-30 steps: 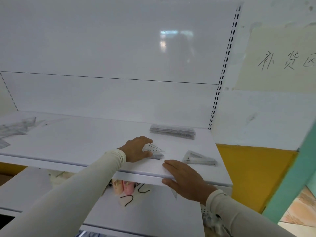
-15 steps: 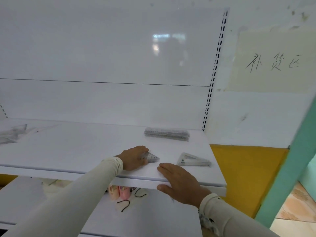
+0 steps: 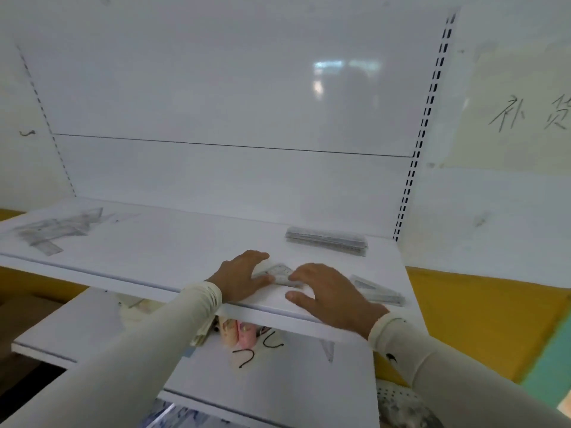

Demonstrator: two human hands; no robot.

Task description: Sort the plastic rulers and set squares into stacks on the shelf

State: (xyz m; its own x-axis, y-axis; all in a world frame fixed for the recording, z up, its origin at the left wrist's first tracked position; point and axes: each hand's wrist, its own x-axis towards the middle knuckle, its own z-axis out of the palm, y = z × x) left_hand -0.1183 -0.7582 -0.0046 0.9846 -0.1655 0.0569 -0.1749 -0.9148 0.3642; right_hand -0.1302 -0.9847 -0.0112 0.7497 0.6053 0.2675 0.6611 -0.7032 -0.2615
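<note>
White shelf before me; I see my left hand and right hand flat, fingers loosely spread, touching one small set square between them near the front edge. One ruler stack behind; another set square beside the right hand; a loose pile far left.

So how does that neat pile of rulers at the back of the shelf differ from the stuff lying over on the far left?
The ruler stack is squared up, one piece on another, while the loose pile lies scattered at mixed angles. The ruler stack holds only long straight strips; the loose pile also shows triangular set squares. The ruler stack sits at the back right, the loose pile at the left end. Both are clear plastic and lie on the same white shelf.
</note>
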